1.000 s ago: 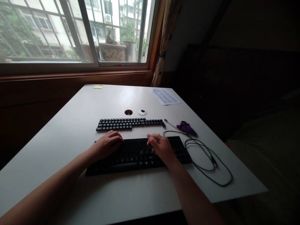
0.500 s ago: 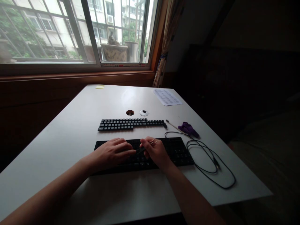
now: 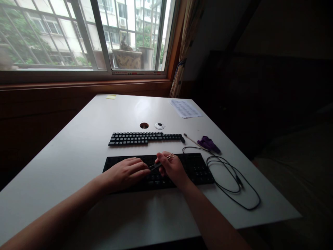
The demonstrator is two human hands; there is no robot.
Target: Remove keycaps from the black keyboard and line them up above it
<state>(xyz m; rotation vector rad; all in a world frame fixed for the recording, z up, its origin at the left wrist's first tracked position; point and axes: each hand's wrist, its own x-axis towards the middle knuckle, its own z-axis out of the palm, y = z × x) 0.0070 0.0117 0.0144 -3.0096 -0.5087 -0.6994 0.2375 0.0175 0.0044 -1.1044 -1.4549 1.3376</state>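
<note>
A wire keycap puller with a dark handle (image 3: pixel 158 165) is gripped in my right hand (image 3: pixel 172 168). One thin wire loop sticks up past the knuckles, and the other end points left. My left hand (image 3: pixel 131 171) is above the black keyboard (image 3: pixel 199 170), thumb and fingertips closed together at the puller's left end. Whatever lies between those fingertips is hidden. Much of the keyboard's middle and left is covered by my hands. Behind it, loose black keycaps (image 3: pixel 130 139) are lined up in rows on the white table (image 3: pixel 78 139).
The keyboard's black cable (image 3: pixel 234 191) lies coiled at the right. Near it are a thin stick brush (image 3: pixel 191 139) and a purple cloth (image 3: pixel 208 144). Farther back are a cable hole (image 3: pixel 144 125), its round cover (image 3: pixel 159 126), printed paper (image 3: pixel 186 108) and a yellow note (image 3: pixel 111 97).
My left hand has dropped slightly nearer to me, so more of the puller's left end shows. My right hand keeps its grip and has barely moved.
</note>
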